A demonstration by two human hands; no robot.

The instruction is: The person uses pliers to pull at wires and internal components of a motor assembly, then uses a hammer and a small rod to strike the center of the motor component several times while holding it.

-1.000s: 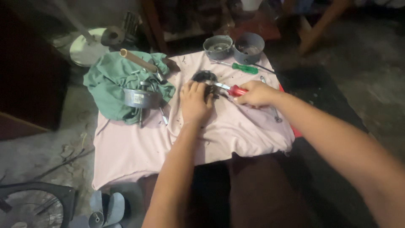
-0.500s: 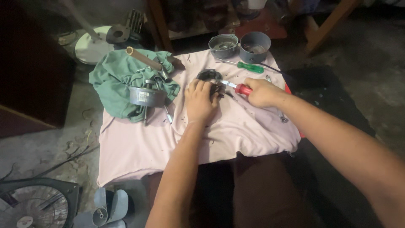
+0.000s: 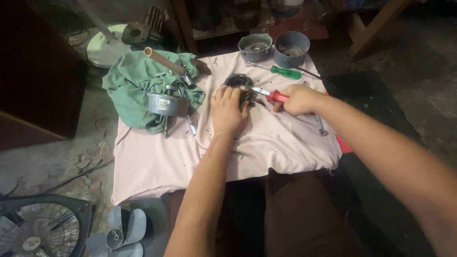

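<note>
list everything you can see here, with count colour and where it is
pink cloth: 1, pale pink, spread over the work surface
green cloth: 1, green, bunched at the pink cloth's left end
motor body: 1, grey metal, on the green cloth
round housings: 2, grey, far edge of the pink cloth
green-handled screwdriver: 1, lying by the housings
dark round part: 1, under the left hand's fingers
wrench: 1, metal, right of the hands
fan blade: 1, grey, on the floor
red-handled screwdriver: 1, in the right hand
left hand: pressing the dark part
right hand: gripping the red handle
</note>
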